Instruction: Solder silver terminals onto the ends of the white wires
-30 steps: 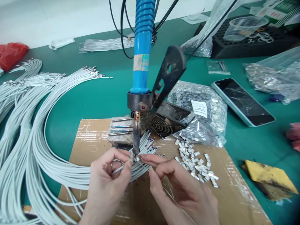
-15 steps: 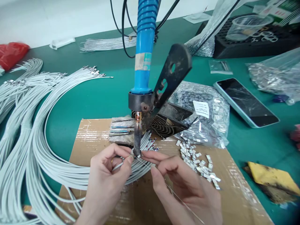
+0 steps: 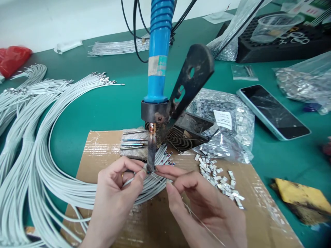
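A blue-handled soldering iron [image 3: 156, 82] hangs upright in a black clamp, its dark tip pointing down between my hands. My left hand [image 3: 120, 193] pinches the end of a white cable [image 3: 128, 182] right beside the tip. From the right, my right hand [image 3: 199, 196] holds a thin solder wire [image 3: 199, 220], whose upper end reaches the iron's tip. The exact joint under the tip is too small and covered to make out. Behind my fingers lies a fan of white cables [image 3: 152, 189] with stripped, coloured ends on the cardboard [image 3: 155, 227].
Small metal tabs [image 3: 219, 181] lie scattered on the cardboard to the right. Behind them are a plastic bag of parts [image 3: 224, 103] and a phone [image 3: 274, 112]. A burnt yellow sponge [image 3: 302, 196] sits far right. Big bundles of white cable [image 3: 62, 165] fill the left side.
My left hand has shifted very slightly left. Both hands otherwise keep their places at the iron's tip, and the view has moved a little.
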A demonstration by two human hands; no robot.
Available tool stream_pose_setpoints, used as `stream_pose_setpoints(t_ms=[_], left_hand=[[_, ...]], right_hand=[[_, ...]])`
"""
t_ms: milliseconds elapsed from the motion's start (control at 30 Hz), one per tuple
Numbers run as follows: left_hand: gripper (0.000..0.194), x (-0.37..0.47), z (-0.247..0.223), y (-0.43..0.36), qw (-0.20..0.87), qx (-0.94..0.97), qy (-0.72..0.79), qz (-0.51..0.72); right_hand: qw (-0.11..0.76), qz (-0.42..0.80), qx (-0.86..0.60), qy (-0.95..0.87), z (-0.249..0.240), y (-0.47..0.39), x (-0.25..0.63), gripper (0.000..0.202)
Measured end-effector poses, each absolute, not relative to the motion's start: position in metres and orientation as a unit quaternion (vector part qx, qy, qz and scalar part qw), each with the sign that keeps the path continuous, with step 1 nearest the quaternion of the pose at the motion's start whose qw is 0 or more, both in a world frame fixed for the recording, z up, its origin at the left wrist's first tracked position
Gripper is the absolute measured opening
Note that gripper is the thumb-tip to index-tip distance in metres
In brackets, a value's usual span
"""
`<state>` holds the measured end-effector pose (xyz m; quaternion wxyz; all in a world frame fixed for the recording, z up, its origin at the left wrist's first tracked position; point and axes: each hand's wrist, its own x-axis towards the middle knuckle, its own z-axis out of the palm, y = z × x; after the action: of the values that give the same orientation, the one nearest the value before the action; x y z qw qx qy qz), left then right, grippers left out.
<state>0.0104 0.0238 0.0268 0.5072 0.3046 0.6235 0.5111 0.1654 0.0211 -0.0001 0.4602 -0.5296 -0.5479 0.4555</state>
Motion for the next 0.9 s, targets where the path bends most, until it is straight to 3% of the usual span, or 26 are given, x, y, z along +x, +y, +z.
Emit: stream_pose_setpoints(t_ms=[900], left_hand=[[0.013, 0.0086, 0.028, 0.0217, 0.486, 0.333, 0.623, 0.515]], right_hand=[[0.498, 0.472, -0.53, -0.498, 0.0025, 0.0159, 0.1572, 0.022]])
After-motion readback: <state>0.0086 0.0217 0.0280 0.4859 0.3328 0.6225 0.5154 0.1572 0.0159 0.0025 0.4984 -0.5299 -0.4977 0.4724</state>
